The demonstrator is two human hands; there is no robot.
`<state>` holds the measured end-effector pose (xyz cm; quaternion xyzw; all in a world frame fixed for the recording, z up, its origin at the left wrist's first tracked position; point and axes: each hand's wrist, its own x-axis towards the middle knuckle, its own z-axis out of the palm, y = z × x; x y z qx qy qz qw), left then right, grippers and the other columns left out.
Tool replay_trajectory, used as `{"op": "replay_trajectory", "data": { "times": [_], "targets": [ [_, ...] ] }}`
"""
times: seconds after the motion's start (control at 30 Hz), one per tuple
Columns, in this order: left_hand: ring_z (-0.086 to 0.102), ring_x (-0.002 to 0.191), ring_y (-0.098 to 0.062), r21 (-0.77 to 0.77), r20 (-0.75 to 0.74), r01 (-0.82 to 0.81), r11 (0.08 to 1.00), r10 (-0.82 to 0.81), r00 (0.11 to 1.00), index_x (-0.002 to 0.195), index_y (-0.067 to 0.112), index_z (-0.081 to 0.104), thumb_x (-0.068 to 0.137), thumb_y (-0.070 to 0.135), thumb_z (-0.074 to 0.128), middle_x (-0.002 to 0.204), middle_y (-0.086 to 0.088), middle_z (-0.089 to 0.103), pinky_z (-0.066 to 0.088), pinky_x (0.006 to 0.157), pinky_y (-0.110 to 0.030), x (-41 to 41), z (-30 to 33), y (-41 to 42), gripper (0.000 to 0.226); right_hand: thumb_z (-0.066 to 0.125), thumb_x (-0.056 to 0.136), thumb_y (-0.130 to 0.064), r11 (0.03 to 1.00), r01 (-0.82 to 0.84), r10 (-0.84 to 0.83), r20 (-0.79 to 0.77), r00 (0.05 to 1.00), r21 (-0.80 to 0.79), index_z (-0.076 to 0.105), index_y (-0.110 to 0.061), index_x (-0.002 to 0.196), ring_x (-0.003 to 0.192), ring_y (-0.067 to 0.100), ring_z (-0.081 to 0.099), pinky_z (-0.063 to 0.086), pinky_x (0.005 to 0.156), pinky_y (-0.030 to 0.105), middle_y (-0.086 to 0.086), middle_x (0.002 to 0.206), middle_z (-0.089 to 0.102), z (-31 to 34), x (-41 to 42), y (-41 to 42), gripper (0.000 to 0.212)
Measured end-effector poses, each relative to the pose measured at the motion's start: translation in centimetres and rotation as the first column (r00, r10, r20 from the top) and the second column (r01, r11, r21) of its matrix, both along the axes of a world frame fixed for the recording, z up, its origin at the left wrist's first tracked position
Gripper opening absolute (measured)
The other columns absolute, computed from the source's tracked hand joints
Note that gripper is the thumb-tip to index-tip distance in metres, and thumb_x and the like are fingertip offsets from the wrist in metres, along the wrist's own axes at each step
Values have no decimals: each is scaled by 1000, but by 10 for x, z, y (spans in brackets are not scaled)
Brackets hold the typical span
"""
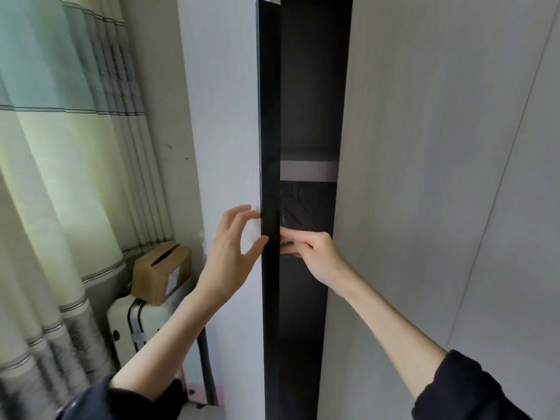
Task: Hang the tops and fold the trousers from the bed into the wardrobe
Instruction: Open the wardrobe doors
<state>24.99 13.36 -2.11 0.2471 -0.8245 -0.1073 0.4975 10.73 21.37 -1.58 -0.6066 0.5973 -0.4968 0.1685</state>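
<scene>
Fingers (291,237) of the right hand (315,253) curl round the wardrobe door (269,147) edge; left hand (233,247) fingers spread, touching it. I reckon the right fingers could get pinched if the door swings shut.

Through the narrow gap in your wardrobe (424,147) you see a pale shelf (308,171) edge, with dark fabric (306,207) showing just under it. Down left, a cardboard box (162,272) sits on a white suitcase (136,325).

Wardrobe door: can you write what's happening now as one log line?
wardrobe door: ajar | right hand: grips door edge | left hand: open, touching door | dark clothes: under shelf
</scene>
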Motion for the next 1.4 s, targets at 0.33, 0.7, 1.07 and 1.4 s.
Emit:
{"op": "replay_trajectory", "data": {
  "times": [0.33, 0.7, 1.07, 1.4],
  "targets": [
    [62, 101, -12, 378, -209, 16, 926, 69, 975, 105, 54, 55, 79, -10, 32, 103, 6, 59, 48, 97, -39, 133, 17, 8, 73, 30, 99, 3, 984, -175, 173, 95, 980, 17, 53, -13, 132, 110, 11, 60, 43, 96, 13, 1, 122, 62, -7, 133, -25, 44],
    [41, 127, -5, 417, -239, -76, 906, 190, 952, 133, 14, 50, 85, -13, 35, 141, 3, 45, 34, 105, -24, 194, 5, -12, 57, 44, 99, -18, 958, -233, 213, 129, 969, 165, 41, -22, 140, 126, 14, 47, 38, 108, 35, -4, 140, 47, -11, 180, -60, 42],
    [53, 104, -7, 246, -57, -22, 969, 37, 998, 122, 14, 53, 88, -4, 37, 118, 5, 55, 41, 81, -11, 63, 20, -16, 42, 44, 99, -16, 994, 80, -74, -83, 994, 70, 44, -17, 138, 119, 11, 52, 36, 90, 16, -2, 133, 54, 10, 25, -51, 40],
    [54, 97, -8, 451, 138, 178, 874, -265, 954, 142, 17, 36, 97, 9, 35, 126, 2, 53, 41, 75, -13, -178, 25, -58, 45, 39, 99, -23, 825, 565, -458, -575, 677, 8, 17, -24, 150, 146, 26, -5, 5, 116, 46, 4, 159, -4, 20, -206, -39, 55]
  ]
}}
